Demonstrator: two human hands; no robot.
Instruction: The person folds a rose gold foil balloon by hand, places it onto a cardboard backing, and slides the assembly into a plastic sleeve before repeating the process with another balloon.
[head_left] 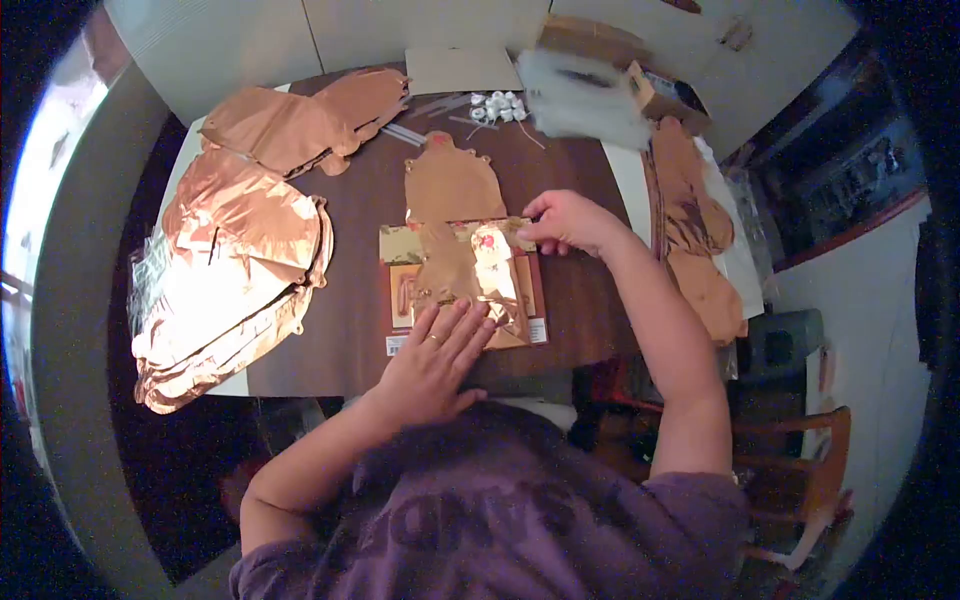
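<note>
A flat copper-coloured foil balloon [441, 262] lies folded on a printed board or book [401, 292] in front of me. Its upper part [452, 180], with small edge tabs, stretches past the board onto the table. My left hand [432, 360] presses on the lower end of the foil, fingers spread, a ring on one finger. At the board's upper right corner is my right hand [565, 222], thumb and fingertips pinched together by the foil's edge. What sits between those fingertips is too small to make out.
Flat copper foil balloons are piled at the left [240, 240] and right [690, 230] of the brown table [570, 330]. Small white ribbon rolls [497, 107] and clear straws [403, 134] lie at the back, beside clear plastic bags [580, 100] and a cardboard box [665, 92]. A wooden chair [825, 460] stands right.
</note>
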